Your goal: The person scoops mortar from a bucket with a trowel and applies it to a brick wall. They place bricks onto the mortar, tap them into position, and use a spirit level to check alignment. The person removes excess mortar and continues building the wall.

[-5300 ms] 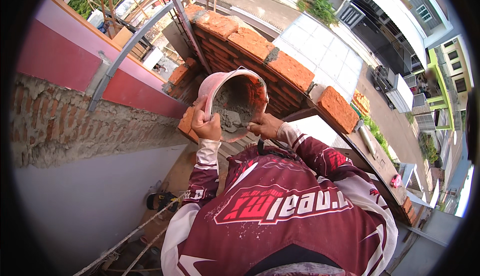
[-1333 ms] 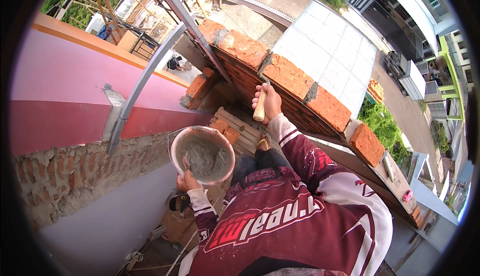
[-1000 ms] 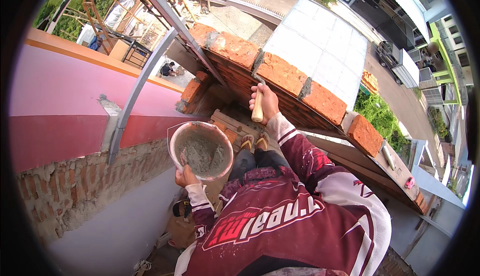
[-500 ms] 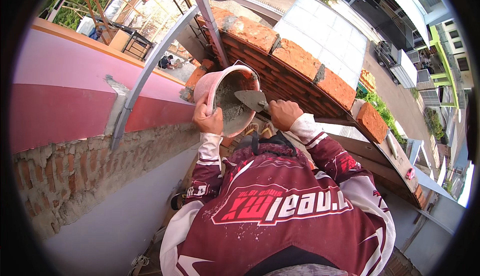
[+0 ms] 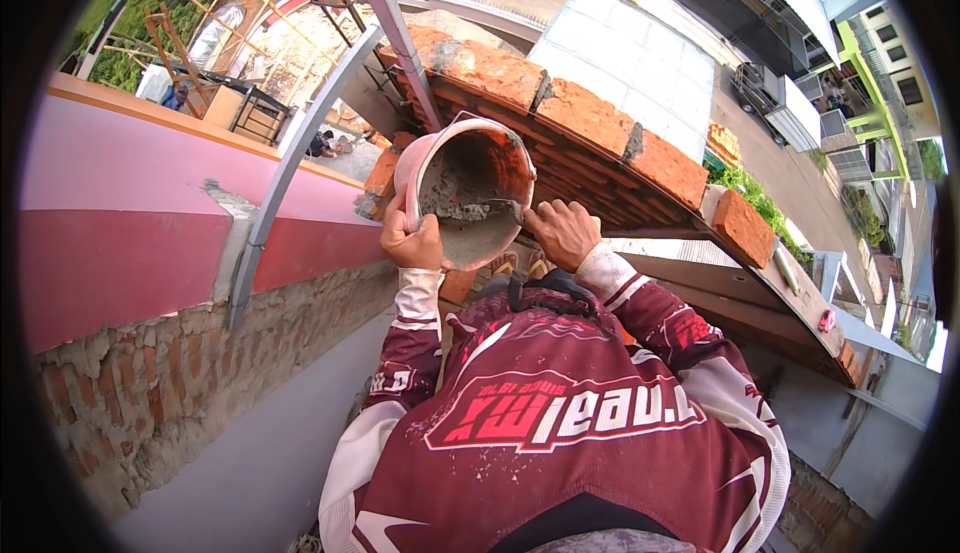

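Note:
My left hand (image 5: 412, 241) grips the near-left rim of a pinkish bucket (image 5: 410, 168), which is tilted so its mouth faces me. Wet grey mortar (image 5: 450, 198) lies inside. My right hand (image 5: 565, 231) is closed round the handle of a trowel (image 5: 490, 208) at the bucket's right rim. The trowel's blade reaches into the bucket and is mostly buried in mortar. Just beyond the hands runs a brick wall, its top course of orange bricks (image 5: 585, 113) joined with grey mortar.
A loose brick (image 5: 743, 225) rests at the wall's right end, near a wooden board (image 5: 800, 303). A curved grey metal bar (image 5: 300, 143) and an upright post (image 5: 400, 33) stand left of the bucket. A pink-and-red wall (image 5: 130, 243) borders the left. My sandalled feet (image 5: 505, 263) show below.
The trowel blade has gone from above the bucket's mouth down into the mortar. My right hand has come slightly lower, and the bucket mouth has turned more toward me.

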A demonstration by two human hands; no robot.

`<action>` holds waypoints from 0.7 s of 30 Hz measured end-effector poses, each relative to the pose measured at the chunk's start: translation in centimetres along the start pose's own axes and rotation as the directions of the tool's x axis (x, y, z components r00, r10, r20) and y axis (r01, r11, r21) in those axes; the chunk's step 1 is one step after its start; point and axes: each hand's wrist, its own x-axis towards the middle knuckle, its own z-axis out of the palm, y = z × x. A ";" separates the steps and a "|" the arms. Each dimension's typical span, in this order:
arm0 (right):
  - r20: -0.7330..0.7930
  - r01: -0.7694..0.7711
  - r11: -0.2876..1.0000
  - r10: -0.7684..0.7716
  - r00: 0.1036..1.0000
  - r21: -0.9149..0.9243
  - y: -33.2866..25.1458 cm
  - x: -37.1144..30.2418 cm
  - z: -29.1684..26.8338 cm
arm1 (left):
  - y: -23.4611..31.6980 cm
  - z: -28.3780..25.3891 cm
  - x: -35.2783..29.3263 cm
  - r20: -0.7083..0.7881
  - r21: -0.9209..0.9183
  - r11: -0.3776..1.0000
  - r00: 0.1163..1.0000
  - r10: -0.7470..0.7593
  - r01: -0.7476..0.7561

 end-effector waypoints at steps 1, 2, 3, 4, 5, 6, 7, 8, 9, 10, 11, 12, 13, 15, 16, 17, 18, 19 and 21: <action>0.009 -0.051 0.998 0.050 0.999 0.038 0.0 0.1 -0.4 | 0.1 0.2 -0.1 0.011 0.019 0.999 0.999 0.032 -0.032; 0.018 -0.094 0.993 0.093 0.995 0.075 -0.1 0.4 -1.6 | 0.3 0.4 -0.2 0.018 0.040 0.997 0.998 0.063 -0.064; 0.030 -0.137 0.984 0.134 0.990 0.112 -0.2 0.7 -3.0 | 0.4 0.4 -0.5 0.045 0.063 0.995 0.996 0.076 -0.079; 0.098 -0.181 0.970 0.167 0.981 0.160 -0.5 1.1 -5.3 | 0.5 0.6 -0.6 0.070 0.086 0.992 0.993 0.091 -0.097; 0.163 -0.213 0.967 0.189 0.968 0.143 -0.5 1.2 -5.5 | 0.9 0.9 -0.6 0.085 0.081 0.988 0.989 0.122 -0.129; 0.227 -0.242 0.962 0.210 0.951 0.124 -0.5 1.5 -5.6 | 1.5 1.1 -0.7 0.098 0.076 0.984 0.983 0.153 -0.160; 0.287 -0.263 0.959 0.224 0.931 0.104 -0.4 1.9 -5.7 | 1.9 1.4 -0.7 0.105 0.074 0.978 0.977 0.185 -0.193; 0.364 -0.263 0.955 0.198 0.910 0.138 -0.3 2.1 -5.0 | 2.1 1.6 -1.0 0.094 0.057 0.991 0.989 0.117 -0.123; 0.517 -0.277 0.949 0.163 0.840 0.150 -0.5 2.4 -4.1 | 2.4 1.9 -1.2 0.080 0.049 0.990 0.988 0.129 -0.133; 0.482 -0.283 0.907 0.106 0.870 0.312 0.1 1.7 -1.4 | 2.9 2.3 -1.3 0.065 0.040 0.989 0.988 0.141 -0.144; 0.437 -0.278 0.839 0.054 0.898 0.467 0.4 0.8 0.6 | 3.2 2.6 -1.6 0.050 0.033 0.988 0.987 0.152 -0.153; 0.468 -0.317 0.763 0.021 0.883 0.563 0.7 0.1 0.5 | 3.3 2.6 -2.1 0.064 0.058 0.985 0.985 0.158 -0.162; 0.494 -0.348 0.677 -0.027 0.869 0.648 1.1 -0.5 0.0 | 3.0 2.5 -2.6 0.041 0.048 0.991 0.991 0.125 -0.127; 0.404 -0.287 0.675 -0.018 0.915 0.680 2.0 -1.8 -1.3 | 2.1 2.4 -3.6 -0.002 0.022 0.998 0.998 0.057 -0.057; 0.276 -0.202 0.759 0.030 0.961 0.619 2.2 -2.8 -2.1 | 2.3 2.4 -3.9 -0.029 0.034 0.999 1.000 0.010 -0.009; 0.138 -0.128 0.833 0.063 0.988 0.538 2.5 -3.7 -2.6 | 2.4 2.5 -4.5 -0.044 0.033 0.999 0.999 -0.015 0.017; 0.133 -0.068 0.931 0.021 0.991 0.359 3.3 -3.9 -2.4 | 2.3 2.6 -5.0 -0.060 0.032 0.999 0.997 -0.041 0.043; -0.017 0.075 0.969 -0.073 0.997 0.233 4.6 -3.8 -2.0 | 2.5 3.0 -5.3 -0.069 0.021 0.998 0.996 -0.061 0.063; -0.027 0.125 0.991 -0.124 0.992 0.046 6.4 -4.8 -1.8 | 3.1 4.2 -6.1 -0.056 0.043 0.999 0.998 0.014 -0.012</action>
